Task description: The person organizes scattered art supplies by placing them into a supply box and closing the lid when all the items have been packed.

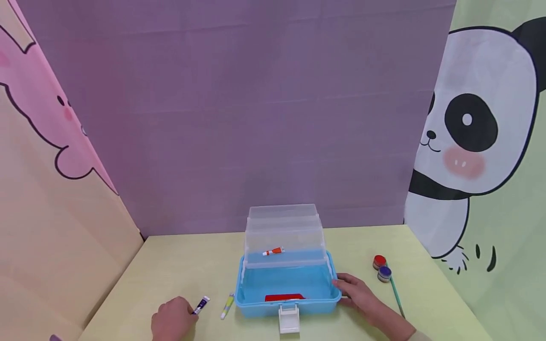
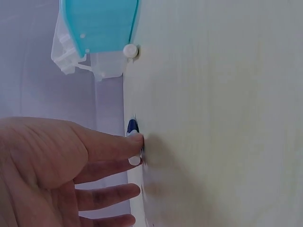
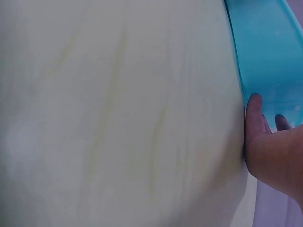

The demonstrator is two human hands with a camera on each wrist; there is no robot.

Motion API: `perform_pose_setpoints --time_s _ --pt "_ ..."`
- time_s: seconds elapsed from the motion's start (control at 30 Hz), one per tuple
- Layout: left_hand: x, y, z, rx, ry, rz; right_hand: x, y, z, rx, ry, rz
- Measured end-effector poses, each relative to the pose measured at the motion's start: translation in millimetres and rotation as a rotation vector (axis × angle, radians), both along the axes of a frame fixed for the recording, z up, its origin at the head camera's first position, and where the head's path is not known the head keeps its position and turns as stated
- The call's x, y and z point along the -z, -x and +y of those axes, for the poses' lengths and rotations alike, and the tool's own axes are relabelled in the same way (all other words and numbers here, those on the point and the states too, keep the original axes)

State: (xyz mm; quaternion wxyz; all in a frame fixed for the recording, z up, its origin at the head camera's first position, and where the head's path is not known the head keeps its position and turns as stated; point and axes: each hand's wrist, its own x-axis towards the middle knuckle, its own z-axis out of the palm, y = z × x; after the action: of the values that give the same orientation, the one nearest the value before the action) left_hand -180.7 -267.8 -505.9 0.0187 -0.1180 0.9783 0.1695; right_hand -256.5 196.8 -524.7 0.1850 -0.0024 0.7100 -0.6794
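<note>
Above the table at the left, my left hand [image 1: 174, 318] pinches a small dark purple-and-white paint tube [image 1: 201, 305] between thumb and forefinger. In the left wrist view the tube [image 2: 132, 127] shows a dark blue end and a white end, its middle covered by the thumb, with the other fingers extended below. A blue plastic box [image 1: 286, 310] stands with its clear lid [image 1: 283, 222] raised. My right hand [image 1: 360, 297] rests against the box's right side, fingertips at the rim. A red item [image 1: 284, 297] lies inside, partly hidden by the front wall.
A yellow-green tube [image 1: 228, 306] lies just left of the box. An orange-and-white tube [image 1: 274, 251] shows at the lid. To the right are a red-lidded jar [image 1: 379, 262], a blue-lidded jar [image 1: 384, 273] and a thin green stick [image 1: 396, 296]. A white latch [image 1: 289, 319] hangs in front.
</note>
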Motion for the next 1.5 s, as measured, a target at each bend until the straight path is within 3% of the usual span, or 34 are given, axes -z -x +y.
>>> perform_pose_setpoints --time_s 0.27,0.57,0.87,1.03,1.33,1.5 --pt "-5.5 -3.1 -3.5 -0.045 0.014 -0.04 0.2 2.0 0.5 -0.01 0.011 0.001" --pt "-1.8 -3.2 -1.7 -0.024 0.013 -0.016 -0.7 -1.3 2.1 -0.011 0.012 0.02" --pt "-3.7 -3.3 -4.9 -0.005 -0.029 0.176 -4.0 -0.8 1.3 -0.01 0.023 0.023" --pt "-6.9 -2.7 -5.5 0.025 -0.051 0.261 2.8 -0.4 1.7 -0.005 0.015 0.016" --pt "-38.6 9.8 15.6 0.121 -0.096 0.458 3.5 0.9 2.9 -0.003 0.015 0.013" --pt "-56.4 20.0 29.9 0.161 -0.093 0.525 4.2 1.2 2.2 0.005 0.0 0.002"
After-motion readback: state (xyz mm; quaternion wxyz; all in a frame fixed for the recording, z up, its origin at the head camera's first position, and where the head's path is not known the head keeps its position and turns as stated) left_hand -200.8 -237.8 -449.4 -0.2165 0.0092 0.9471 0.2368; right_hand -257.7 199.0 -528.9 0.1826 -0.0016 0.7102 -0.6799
